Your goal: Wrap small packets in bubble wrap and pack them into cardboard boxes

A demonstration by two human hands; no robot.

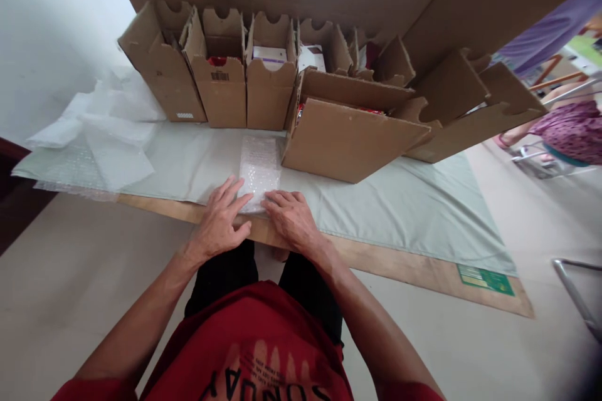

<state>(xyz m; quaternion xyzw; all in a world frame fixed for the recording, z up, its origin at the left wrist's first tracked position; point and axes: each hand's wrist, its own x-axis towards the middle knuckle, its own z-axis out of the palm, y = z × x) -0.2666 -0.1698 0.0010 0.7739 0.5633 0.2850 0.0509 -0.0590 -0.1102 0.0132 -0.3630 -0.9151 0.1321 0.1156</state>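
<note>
A piece of clear bubble wrap (259, 166) lies flat on the pale green cloth, close to the table's front edge. My left hand (222, 218) rests at its near left corner, fingers spread and the index fingertip touching the plastic. On the near right corner lies my right hand (294, 219), palm down with its fingers extended over the edge of the wrap; its thumb is hidden. Whether anything is inside the wrap, I cannot tell.
Several open cardboard boxes (228, 97) stand in a row behind, and a larger carton (352, 141) sits just right of the wrap. Loose bubble wrap sheets (113, 138) hang over the left edge. Another person's patterned clothing (571, 131) shows at far right, near a metal-framed chair (576, 294).
</note>
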